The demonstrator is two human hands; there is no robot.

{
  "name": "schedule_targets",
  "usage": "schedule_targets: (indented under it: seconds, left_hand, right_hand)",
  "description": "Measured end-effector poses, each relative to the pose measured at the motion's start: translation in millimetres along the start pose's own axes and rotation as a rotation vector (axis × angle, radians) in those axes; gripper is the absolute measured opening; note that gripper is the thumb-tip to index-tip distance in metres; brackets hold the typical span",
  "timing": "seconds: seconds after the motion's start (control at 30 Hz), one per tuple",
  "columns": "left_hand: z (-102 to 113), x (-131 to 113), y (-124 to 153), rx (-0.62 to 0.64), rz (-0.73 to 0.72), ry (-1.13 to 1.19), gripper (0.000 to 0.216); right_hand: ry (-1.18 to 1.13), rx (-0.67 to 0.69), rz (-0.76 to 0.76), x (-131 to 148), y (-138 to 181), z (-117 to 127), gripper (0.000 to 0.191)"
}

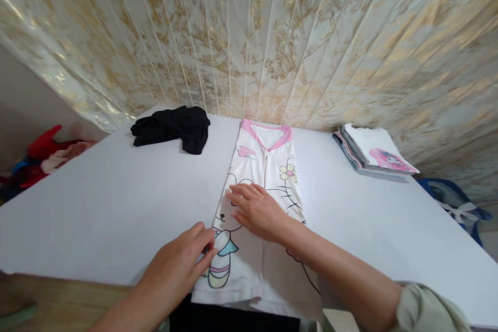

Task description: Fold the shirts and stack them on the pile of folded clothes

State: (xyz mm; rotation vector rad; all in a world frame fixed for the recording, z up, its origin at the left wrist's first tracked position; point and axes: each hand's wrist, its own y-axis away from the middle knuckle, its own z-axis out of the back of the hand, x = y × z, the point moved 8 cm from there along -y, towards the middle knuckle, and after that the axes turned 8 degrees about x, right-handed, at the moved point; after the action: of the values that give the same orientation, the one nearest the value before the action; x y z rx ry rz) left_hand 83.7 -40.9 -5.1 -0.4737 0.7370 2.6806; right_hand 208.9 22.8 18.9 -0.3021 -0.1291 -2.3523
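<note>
A white shirt (pixel 268 166) with a pink collar and cartoon prints lies folded into a narrow strip down the middle of the white table (pixel 97 207). My right hand (pixel 254 207) lies flat on the shirt's middle, fingers stretched out and pointing left. My left hand (pixel 181 262) rests at the shirt's left edge near the hem, its fingers curled and pinching the fabric there.
A crumpled black garment (pixel 173 127) lies at the table's back left. A stack of folded clothes (pixel 371 153) sits at the back right. Red and other clothes (pixel 42 155) are piled off the left side. A blue item (pixel 455 199) stands beyond the right edge. A marbled gold wall rises behind.
</note>
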Motion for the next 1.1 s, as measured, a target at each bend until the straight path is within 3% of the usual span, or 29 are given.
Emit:
schedule_targets:
  seconds: [0.1,0.2,0.3,0.4,0.47,0.53,0.6,0.73,0.9,1.1]
  left_hand:
    - [-5,0,3,0.051,0.002,-0.005,0.015]
    - [-9,0,9,0.154,-0.014,0.001,0.018]
    - [-3,-4,16,0.182,-0.094,0.043,0.025]
    - [3,-18,21,0.065,-0.316,0.088,0.018]
    - [-4,-31,20,0.002,-0.494,0.078,0.011]
    - [-21,-42,14,-0.015,-0.602,0.020,0.029]
    - [-38,-48,5,-0.018,-0.611,-0.065,0.048]
    - [-54,-54,-5,-0.034,-0.586,-0.219,0.058]
    - [-64,-50,3,-0.139,-0.659,-0.317,0.060]
    - [-60,-48,11,-0.258,-0.748,-0.158,0.029]
  right_hand:
    - [0.027,0.009,-0.055,-17,-38,-16,0.050]
    - [0.015,-0.029,-0.106,-33,-48,-15,0.051]
    - [-0.037,-0.078,-0.124,-35,-18,2,0.049]
    - [-0.108,-0.120,-0.133,-20,41,16,0.043]
    - [-0.159,-0.101,-0.089,0,79,11,0.039]
    - [-0.165,-0.049,-0.023,20,108,-5,0.043]
    - [-0.061,-0.062,0.056,37,127,-21,0.050]
    - [0.147,-0.151,0.086,46,143,-40,0.050]
    - [0.132,-0.253,0.083,46,151,-35,0.034]
    - [-0.053,-0.233,0.067,46,147,-17,0.024]
